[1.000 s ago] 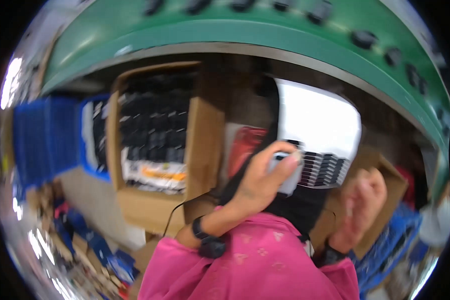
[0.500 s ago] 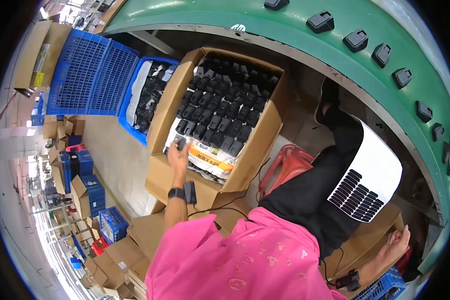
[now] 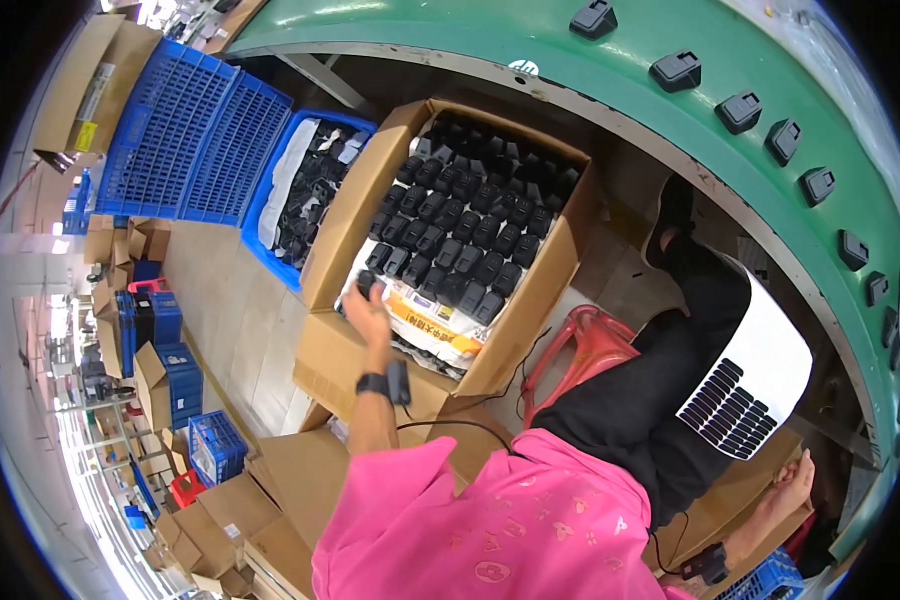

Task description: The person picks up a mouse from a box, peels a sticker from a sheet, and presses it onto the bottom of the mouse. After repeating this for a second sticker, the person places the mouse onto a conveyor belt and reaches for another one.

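At the near left corner of the filled rows, my left hand (image 3: 370, 314) grips a small black plastic housing (image 3: 367, 283). It is right by the other black housings (image 3: 450, 222), which stand in neat rows on white and orange plastic wrap (image 3: 432, 327) inside an open cardboard box (image 3: 320, 255). Far to the right, my right hand (image 3: 794, 482) is raised over a cardboard carton with its fingers drawn together; whatever may be between them does not show. A white sheet with rows of black oblong stickers (image 3: 735, 395) lies across my legs.
A green workbench (image 3: 650, 30) curves along the far side, bearing a spaced line of black housings (image 3: 740, 112). Left of the box stand a blue bin of black parts (image 3: 315, 190) and a blue crate (image 3: 185, 140). A red stool (image 3: 580, 345) is beside my legs.
My left hand has brought the black housing up against the near left end of the rows. My right hand stays over at the right, its fingers closer together. The whole view has shifted slightly.
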{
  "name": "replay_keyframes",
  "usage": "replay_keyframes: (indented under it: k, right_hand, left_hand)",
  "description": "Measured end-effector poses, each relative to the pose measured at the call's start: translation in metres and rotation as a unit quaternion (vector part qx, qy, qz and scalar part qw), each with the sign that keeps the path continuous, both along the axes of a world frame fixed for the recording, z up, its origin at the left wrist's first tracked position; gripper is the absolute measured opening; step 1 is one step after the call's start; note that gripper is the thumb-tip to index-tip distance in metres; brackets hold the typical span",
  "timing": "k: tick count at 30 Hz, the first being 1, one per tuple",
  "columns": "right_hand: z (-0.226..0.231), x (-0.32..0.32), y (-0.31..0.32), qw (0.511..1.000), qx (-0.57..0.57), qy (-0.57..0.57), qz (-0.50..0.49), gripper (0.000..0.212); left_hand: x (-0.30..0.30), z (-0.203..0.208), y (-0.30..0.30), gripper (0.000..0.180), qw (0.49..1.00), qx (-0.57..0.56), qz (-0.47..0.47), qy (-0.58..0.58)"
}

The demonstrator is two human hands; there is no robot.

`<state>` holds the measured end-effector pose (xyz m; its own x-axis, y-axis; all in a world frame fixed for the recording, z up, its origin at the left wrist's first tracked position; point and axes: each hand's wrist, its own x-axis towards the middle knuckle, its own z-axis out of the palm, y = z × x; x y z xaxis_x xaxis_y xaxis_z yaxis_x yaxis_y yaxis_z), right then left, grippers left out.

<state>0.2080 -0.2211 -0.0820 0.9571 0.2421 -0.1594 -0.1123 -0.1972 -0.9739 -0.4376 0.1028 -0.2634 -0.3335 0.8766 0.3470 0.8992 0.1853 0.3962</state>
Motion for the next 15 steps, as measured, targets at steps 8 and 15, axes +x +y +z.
replay_keyframes:
  k: [8, 15]
  right_hand:
    - [-0.082, 0.034, -0.066, 0.996, -0.060, 0.044, -0.053, 0.022]
    - [-0.103, 0.025, -0.131, 0.975, -0.179, 0.077, -0.109, 0.024]
  left_hand:
    - [-0.067, 0.002, 0.091, 0.038, 0.989, -0.109, -0.089, 0.039]
    - [-0.064, -0.005, 0.095, 0.038, 0.983, -0.112, -0.140, -0.038]
